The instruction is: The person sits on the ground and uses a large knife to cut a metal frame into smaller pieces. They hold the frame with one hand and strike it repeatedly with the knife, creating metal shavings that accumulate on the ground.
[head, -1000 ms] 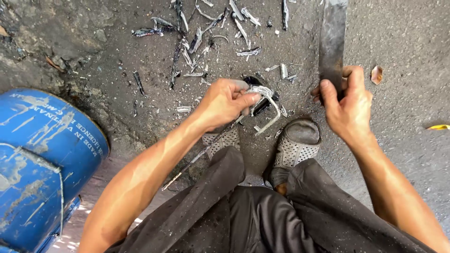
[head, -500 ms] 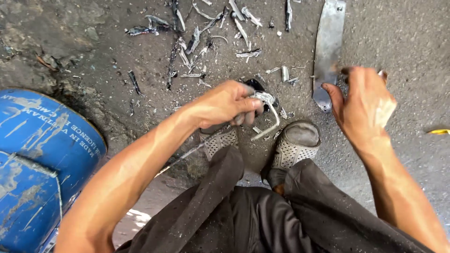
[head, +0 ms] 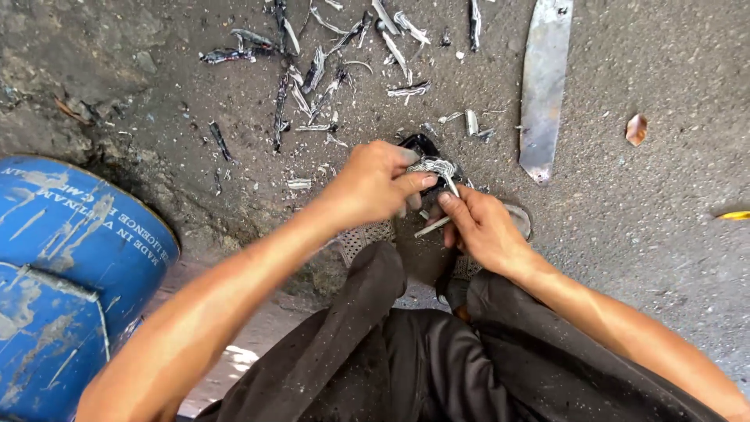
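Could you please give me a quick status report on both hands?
Left hand and right hand both gripping wire bundle. Blade lying apart. Nothing obstructing.

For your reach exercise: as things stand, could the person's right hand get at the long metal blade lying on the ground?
Probably yes. The blade lies bare on the ground ahead with nothing between, but the right hand is busy pinching the wire bundle with the left hand.

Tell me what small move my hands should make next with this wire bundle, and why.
Probably pull the loose wire end free with the right hand while the left hand grips the bundle: both hands already pinch it, and that strand sticks out below.
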